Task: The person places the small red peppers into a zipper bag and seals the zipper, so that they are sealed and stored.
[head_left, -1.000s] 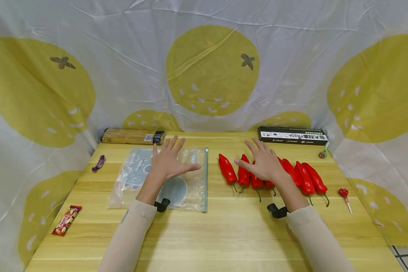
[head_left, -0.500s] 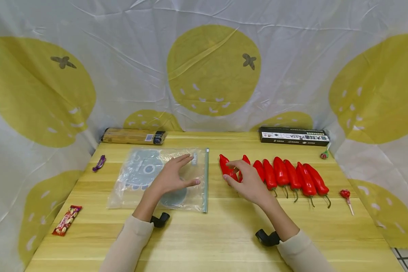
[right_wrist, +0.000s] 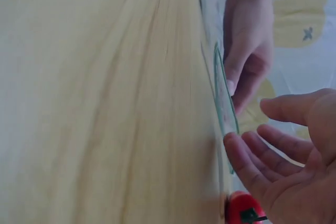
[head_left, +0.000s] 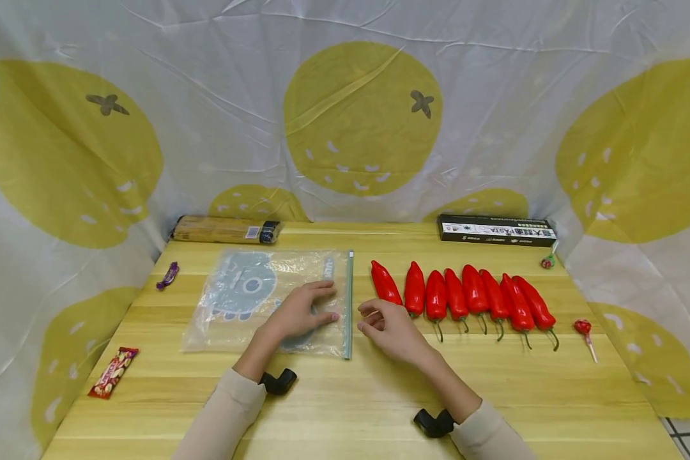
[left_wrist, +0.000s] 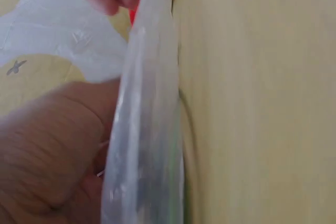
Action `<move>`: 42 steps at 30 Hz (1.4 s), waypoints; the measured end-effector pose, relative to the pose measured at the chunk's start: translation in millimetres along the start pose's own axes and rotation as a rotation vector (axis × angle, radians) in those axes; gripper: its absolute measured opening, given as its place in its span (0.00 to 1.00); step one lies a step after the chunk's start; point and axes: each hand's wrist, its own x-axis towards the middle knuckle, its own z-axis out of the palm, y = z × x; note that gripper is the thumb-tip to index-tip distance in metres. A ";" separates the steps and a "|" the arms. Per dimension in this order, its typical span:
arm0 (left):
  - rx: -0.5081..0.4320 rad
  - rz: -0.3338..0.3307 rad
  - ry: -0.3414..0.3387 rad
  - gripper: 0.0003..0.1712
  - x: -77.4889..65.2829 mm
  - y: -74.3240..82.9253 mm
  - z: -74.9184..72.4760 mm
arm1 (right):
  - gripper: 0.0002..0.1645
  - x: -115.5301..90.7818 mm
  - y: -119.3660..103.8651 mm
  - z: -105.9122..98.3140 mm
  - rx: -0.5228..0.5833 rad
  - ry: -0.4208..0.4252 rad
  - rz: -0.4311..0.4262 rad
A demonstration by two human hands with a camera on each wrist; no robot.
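A clear zip bag [head_left: 218, 329] with blue cartoon prints lies flat left of centre, its green zip edge [head_left: 347, 319] facing right. My left hand [head_left: 299, 313] is over the bag's right part, thumb and fingers apart. In the right wrist view the green edge [right_wrist: 218, 82] forms a narrow loop beside the left fingertips. Just right of the zip, my right hand [head_left: 393, 332] hovers with loosely bent fingers, nothing between them and the thumb. A row of several red peppers [head_left: 474, 291] lies to the right; the right hand partly covers the leftmost pepper [head_left: 384, 281].
At the back lie a pack of noodles [head_left: 224, 230] on the left and a black pasta box [head_left: 497, 230] on the right. A purple sweet [head_left: 167, 276] and a red snack bar [head_left: 114, 374] are at left; two lollipops [head_left: 582, 327] [head_left: 548, 262] are at right.
Both hands have come down toward the table. The right hand has moved left from above the peppers to beside the zip edge, its fingers bending more. The bag and peppers stay put.
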 end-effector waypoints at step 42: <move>-0.700 -0.192 0.481 0.19 -12.4 -15.3 -23.7 | 0.27 -4.1 5.6 5.6 -0.302 -0.225 -0.120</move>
